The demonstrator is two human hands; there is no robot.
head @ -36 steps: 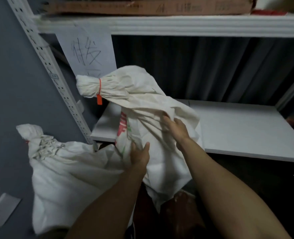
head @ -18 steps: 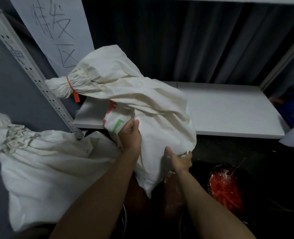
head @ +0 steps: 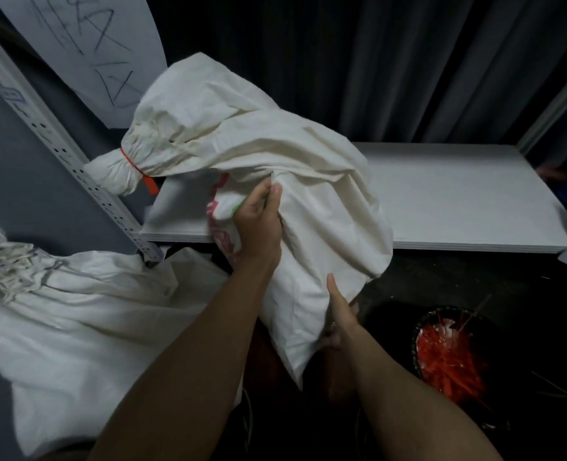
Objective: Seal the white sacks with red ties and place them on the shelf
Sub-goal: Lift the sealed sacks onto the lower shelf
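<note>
Second white sack (head: 85, 327): far left, low, below shelf level; neck gathered and bunched at the upper left, body slumped toward the centre.

Perforated upright (head: 59, 151): pale metal post slanting down to the shelf's left front corner. Handwritten paper sign (head: 85, 51) hangs above and behind it.

Red tie (head: 135, 168): cinched round the neck of the held sack, its loose tail hanging just beside the upright.

White sack (head: 275, 154): centre, tied neck pointing left, upper body lying over the left part of the shelf, lower body hanging past the front edge. Red and green printing shows on its underside by the left hand.

Left hand (head: 258, 224): clenched on a fold of the sack's cloth at the shelf's front edge, the sack bulging above and to its right.

Right hand (head: 338, 311): below the shelf, grasping the sack's hanging bottom end, thumb pressed up against the cloth, fingers hidden behind it.

Shelf (head: 458, 201): white board, bare on its right part.

Dark bucket (head: 448, 357): lower right, holding loose red ties.
</note>
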